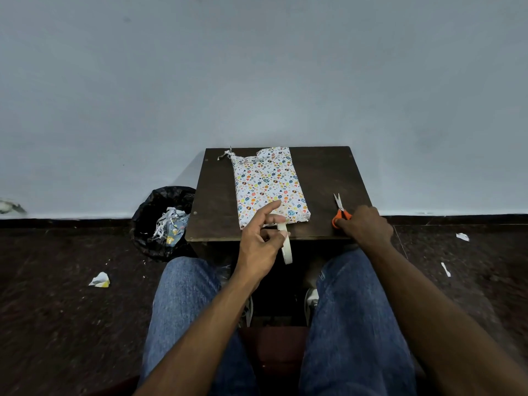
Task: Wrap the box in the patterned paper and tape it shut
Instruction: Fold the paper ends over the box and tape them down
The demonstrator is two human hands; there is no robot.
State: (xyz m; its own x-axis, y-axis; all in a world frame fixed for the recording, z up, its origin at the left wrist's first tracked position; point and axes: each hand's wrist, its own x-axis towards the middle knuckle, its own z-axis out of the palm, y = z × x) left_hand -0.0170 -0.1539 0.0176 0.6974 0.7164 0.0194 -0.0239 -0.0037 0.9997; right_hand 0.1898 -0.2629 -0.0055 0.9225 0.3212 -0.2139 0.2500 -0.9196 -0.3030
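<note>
Orange-handled scissors [340,211] gripped by right hand [364,227], blades pointing away, right of box [270,185]; left hand [261,244] pinches tape roll [286,242] at box's near end.

patterned-wrapped box [270,185] flat on table [328,172]

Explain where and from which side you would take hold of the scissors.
Grip the scissors by the orange handle loops, coming from the near edge of the table. The loops face the person and the closed blades point away, towards the wall. The right hand already rests at those loops.
</note>
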